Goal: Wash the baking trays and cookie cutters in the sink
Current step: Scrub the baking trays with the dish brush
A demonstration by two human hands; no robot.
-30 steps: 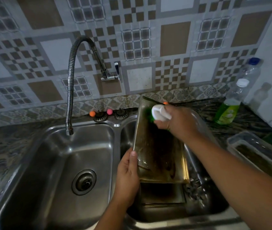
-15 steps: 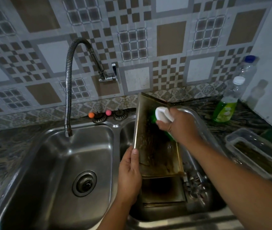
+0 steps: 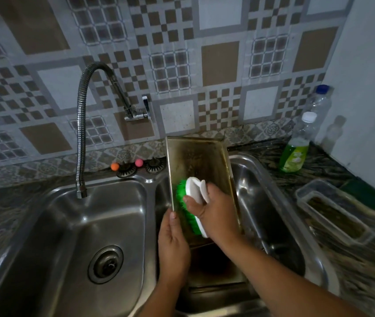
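Place: home kitchen, probably.
Evidence: double steel sink (image 3: 72,225), wall faucet (image 3: 134,113) at 12 o'clock, dish-soap bottle (image 3: 295,154) at 2 o'clock.

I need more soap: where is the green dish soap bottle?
The soap bottle stands on the counter right of the sink, in front of a clear bottle.

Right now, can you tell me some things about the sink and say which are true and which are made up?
1. The right hand holds a brush with green bristles. True.
2. The left hand grips the tap. False: it holds the tray by its left edge.
3. Water runs from the tap. False: none shows.
4. The tray stands tilted in the right basin. True.
5. The soap bottle lies in the left basin. False: it stands on the counter.
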